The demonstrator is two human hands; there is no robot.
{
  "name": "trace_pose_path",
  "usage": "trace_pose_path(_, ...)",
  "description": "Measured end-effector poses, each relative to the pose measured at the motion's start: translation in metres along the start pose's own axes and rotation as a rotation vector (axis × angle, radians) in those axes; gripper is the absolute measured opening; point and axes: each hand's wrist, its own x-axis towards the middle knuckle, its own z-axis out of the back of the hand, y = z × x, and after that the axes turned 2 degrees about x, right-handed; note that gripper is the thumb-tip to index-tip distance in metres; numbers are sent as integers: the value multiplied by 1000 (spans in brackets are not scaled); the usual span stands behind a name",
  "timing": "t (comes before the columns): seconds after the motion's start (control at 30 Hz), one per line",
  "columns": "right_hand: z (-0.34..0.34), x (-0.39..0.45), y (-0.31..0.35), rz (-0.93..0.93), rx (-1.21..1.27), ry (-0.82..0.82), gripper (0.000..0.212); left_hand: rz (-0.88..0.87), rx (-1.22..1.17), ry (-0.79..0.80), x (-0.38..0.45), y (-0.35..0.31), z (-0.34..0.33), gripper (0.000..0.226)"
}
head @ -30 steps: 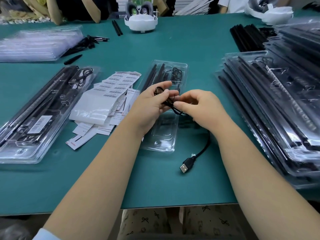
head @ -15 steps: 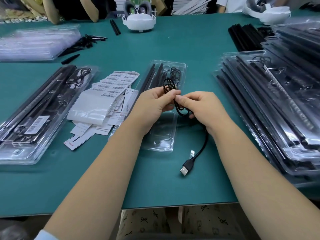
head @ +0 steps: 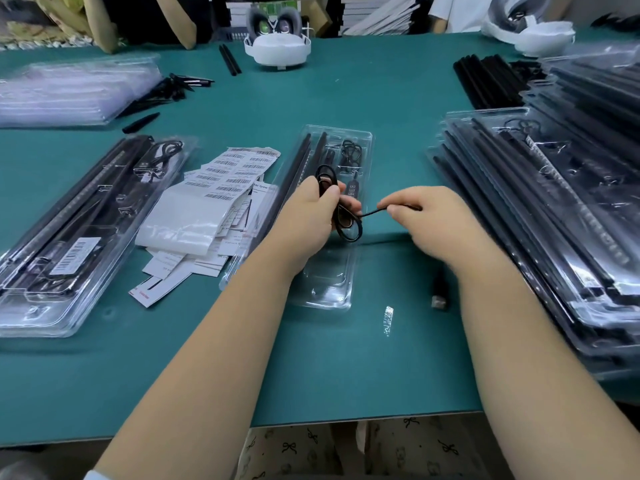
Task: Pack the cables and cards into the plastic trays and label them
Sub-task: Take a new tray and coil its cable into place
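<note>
My left hand [head: 313,216] grips a coiled loop of thin black cable [head: 346,228] above an open clear plastic tray [head: 329,285] in the middle of the green table. My right hand [head: 429,216] pinches the cable's loose run, stretched taut to the right of the coil. The cable's USB plug [head: 439,299] lies on the table beside my right forearm. The tray holds black rods [head: 304,157] and a small wire bundle [head: 351,152] at its far end. Barcode labels and cards [head: 225,188] lie piled left of the tray.
A packed, labelled tray [head: 79,230] lies at the left. A tall stack of filled trays [head: 554,209] fills the right side. Empty clear trays [head: 69,88] sit far left, loose black rods [head: 485,77] far right, white headsets [head: 277,46] at the back. A tape scrap [head: 388,318] lies near the front.
My right hand has moved away to the right, pulling a length of cable straight out of the coil. The USB plug slid right, closer to my right forearm. The left hand keeps its grip.
</note>
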Motion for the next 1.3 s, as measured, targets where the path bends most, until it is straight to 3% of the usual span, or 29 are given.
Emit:
trace_pose_path(0.07, -8, -3, 5, 178, -192, -134, 24, -64, 167, -13, -2, 1, -3, 13)
trace_pose_path(0.13, -18, -7, 11, 290, -37, -211, 26, -94, 233, -23, -3, 1, -5, 14)
trace_pose_path(0.23, -22, -10, 17, 230, 382, -156, 22, -110, 236, -8, -7, -1, -4, 19)
trace_pose_path(0.37, -20, -11, 17, 274, 443, -116, 30, -132, 226, 61, -13, -3, -3, 9)
trace_pose_path(0.5, -19, -11, 17, 338, 495, -112, 21, -161, 206, 121, -17, -7, -4, 8)
trace_pose_path(0.73, -26, -12, 19, 243, 475, -66, 15, -236, 246, 187, -17, -2, -2, 13)
trace_pose_path(0.8, -26, -12, 17, 232, 388, -55, 11, -252, 251, 149, -16, -1, -3, 12)
trace_pose_path(0.87, -20, -8, 12, 165, 235, -27, 22, -218, 209, 82, -13, 0, -4, 15)
trace_pose_path(0.97, -6, -4, 3, 15, 50, 27, 7, -134, 163, 15, -9, -1, -4, 11)
trace_pose_path(1.13, 3, -3, 5, 75, 398, -111, 21, -152, 165, 19, -10, -2, -4, 19)
trace_pose_path(1.3, -8, -7, 16, 33, 608, -85, 33, -131, 136, 18, -12, -4, -8, 25)
